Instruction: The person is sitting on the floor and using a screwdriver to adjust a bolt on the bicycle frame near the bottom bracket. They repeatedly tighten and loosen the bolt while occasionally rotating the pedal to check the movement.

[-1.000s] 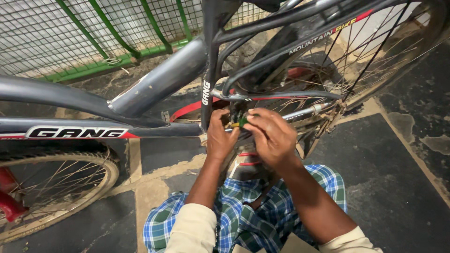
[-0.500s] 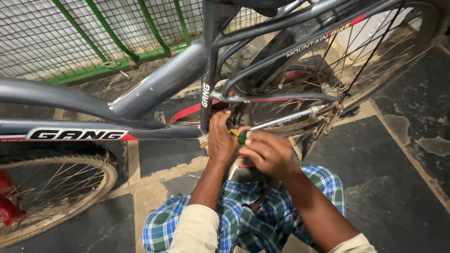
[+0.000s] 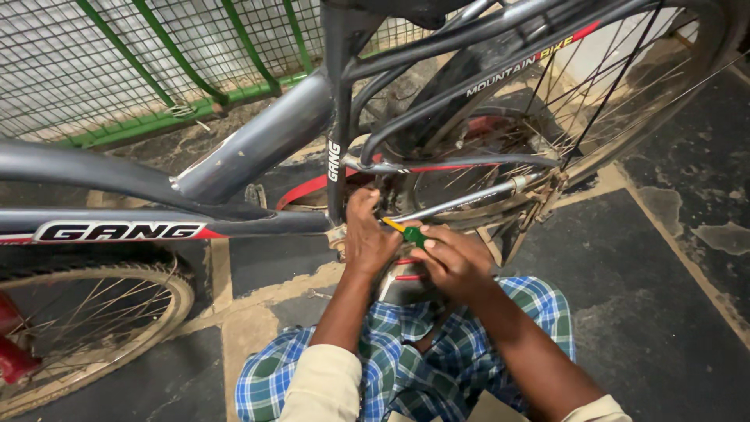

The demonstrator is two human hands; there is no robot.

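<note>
**Both hands at the bottom bracket, screwdriver gripped on the right**

I see the right hand (image 3: 457, 262) wrapped around a small screwdriver (image 3: 408, 231) with a green and yellow handle, fingers curled tight so only the handle end sticks out toward the left hand (image 3: 367, 234). That left hand sits just beside it, pressed up against the grey bicycle frame (image 3: 258, 144) where the seat tube meets the lower tubes; its fingers are bent onto something there, though I cannot tell whether they pinch a part or simply brace. The placement makes sense to me: one hand steadies the spot, the other drives the tool from close range. Beyond the grip, the rear wheel (image 3: 625, 101) and a chrome stay (image 3: 469, 202) run off to the right; behind the grip lies a checked cloth (image 3: 406, 367) over the lap.

Against the frame half a second back, the right hand now sits lower and nearer the body, and the screwdriver handle points more toward the left hand. The left hand has barely shifted on the frame.
</note>
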